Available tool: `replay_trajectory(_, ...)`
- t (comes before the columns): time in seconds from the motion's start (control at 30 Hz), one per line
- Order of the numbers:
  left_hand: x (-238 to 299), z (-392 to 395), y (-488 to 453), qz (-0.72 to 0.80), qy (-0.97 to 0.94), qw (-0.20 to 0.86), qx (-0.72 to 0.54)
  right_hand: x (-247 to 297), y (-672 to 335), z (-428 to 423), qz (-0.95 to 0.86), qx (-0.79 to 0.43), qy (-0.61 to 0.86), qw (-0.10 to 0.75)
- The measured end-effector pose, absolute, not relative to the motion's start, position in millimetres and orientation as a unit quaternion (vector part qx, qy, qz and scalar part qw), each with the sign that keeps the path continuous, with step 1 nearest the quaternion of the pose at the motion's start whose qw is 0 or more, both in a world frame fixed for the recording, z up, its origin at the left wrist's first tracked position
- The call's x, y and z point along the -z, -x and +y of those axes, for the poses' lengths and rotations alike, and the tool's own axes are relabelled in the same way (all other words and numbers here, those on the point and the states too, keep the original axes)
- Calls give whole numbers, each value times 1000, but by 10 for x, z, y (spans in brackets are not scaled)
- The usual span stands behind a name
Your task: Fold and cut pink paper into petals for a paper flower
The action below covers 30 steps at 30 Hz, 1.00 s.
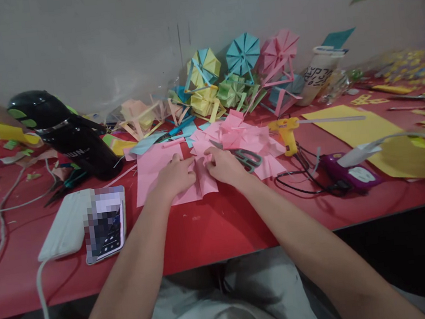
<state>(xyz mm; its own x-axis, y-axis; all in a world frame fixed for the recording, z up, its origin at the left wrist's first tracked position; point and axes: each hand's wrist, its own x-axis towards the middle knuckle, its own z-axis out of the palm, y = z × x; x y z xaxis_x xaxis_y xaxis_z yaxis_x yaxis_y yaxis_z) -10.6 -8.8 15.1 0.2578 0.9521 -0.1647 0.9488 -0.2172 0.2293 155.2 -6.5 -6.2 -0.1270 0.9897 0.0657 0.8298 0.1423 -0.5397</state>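
A sheet of pink paper (153,179) lies on the red table in front of me, with a raised crease between my hands. On the left side of the crease, my left hand (178,176) has its fingers curled onto the sheet and appears to grip it. Across from it, my right hand (224,166) pinches the paper's right part with bent fingers. Dark-handled scissors (249,160) rest just beyond my right hand. Behind them is a heap of pink paper pieces (232,131).
A black bottle (75,139), a phone (107,225) and a white power bank (68,224) are on the left. To the right are a yellow glue gun (286,133), a purple power socket (348,174) and yellow paper (354,123). Folded paper wheels (242,53) stand along the wall.
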Motion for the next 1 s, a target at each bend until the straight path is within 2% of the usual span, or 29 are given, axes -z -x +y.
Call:
replay_trajectory(0.37,-135,-85,110,610,-781,134,-9,40,-1546,-56,-725,-200,631,192)
replay_trajectory(0.7,-96,-78,134,603,-786,138,-11,157,-1548,32,-700,-189,632,273)
replay_trajectory(1.0,-164,-99,101,605,-782,150,-8,114,-1549,-5,-699,-200,644,236)
